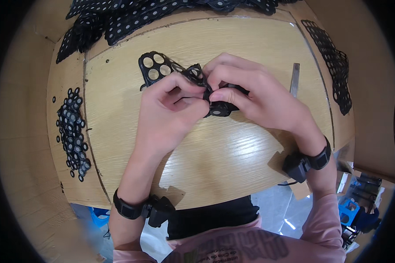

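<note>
Over the middle of the table my left hand (169, 111) and my right hand (254, 90) meet with curled fingers, both pinching a flexible black sheet with round holes (152, 71). Its left end sticks out beyond my left hand, and the holes there are open, with the tabletop showing through. Below my right fingers a folded part of the sheet shows a grey round centre (216, 112). The sheet is bent and bunched between the two hands. My fingers hide the exact spot being gripped.
A heap of small black rings with grey centres (72, 127) lies on the left border. Black sheets with grey discs (136, 19) are piled along the far edge. Holed black sheets (331, 59) lie at the right, near a flat metal strip (295, 79) on the wooden tabletop (206, 171).
</note>
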{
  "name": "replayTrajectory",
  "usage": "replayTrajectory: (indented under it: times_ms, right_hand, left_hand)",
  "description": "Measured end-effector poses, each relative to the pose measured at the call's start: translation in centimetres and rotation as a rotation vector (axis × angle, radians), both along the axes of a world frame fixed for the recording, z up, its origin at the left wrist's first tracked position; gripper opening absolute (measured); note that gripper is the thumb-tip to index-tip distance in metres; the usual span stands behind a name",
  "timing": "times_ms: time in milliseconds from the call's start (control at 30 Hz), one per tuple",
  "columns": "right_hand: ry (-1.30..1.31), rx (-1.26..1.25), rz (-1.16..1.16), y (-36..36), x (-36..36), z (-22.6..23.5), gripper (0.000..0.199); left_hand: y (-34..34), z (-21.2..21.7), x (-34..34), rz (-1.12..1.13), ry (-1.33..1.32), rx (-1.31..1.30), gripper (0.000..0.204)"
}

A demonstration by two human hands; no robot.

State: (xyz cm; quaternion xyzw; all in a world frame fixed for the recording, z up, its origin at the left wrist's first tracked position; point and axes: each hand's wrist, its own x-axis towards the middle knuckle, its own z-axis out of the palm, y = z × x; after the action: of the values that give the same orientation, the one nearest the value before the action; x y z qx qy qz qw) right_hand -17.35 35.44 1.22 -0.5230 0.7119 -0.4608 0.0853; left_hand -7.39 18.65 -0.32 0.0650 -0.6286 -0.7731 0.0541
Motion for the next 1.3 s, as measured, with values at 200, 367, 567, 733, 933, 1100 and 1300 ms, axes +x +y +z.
replayTrajectory:
  times_ms: [200,367,567,733,933,1100,1300]
  right_hand:
    - [0.041,0.009,0.007,0.3,0.0,0.1,0.008]
    - [0.003,0.058,0.048,0.3,-0.3,0.4,0.011]
    - [-0.044,-0.012,0.055,0.1,0.2,0.1,0.007]
    - [-0.076,-0.032,0.078,0.0,0.0,0.2,0.007]
    - [-0.116,-0.005,0.046,0.7,-0.9,1.0,0.009]
    - [0.091,-0.008,-0.049,0.9,-1.3,1.2,0.010]
    - [-0.018,0.016,-0.149,0.8,-0.9,1.2,0.017]
  left_hand:
    - [-0.2,0.3,-0.1,0.000,-0.011,0.006,0.017]
    - [0.6,0.9,0.1,0.072,-0.005,-0.214,0.016]
    - [0.8,1.2,0.7,0.098,0.047,-0.328,0.011]
    - [-0.2,1.1,0.3,0.056,0.061,-0.318,0.011]
    - [-2.5,1.6,0.3,0.046,0.046,-0.293,0.018]
    - [-4.5,1.9,1.9,0.202,0.137,-0.563,0.015]
    - [-13.6,4.7,7.0,0.807,-0.127,-1.186,0.019]
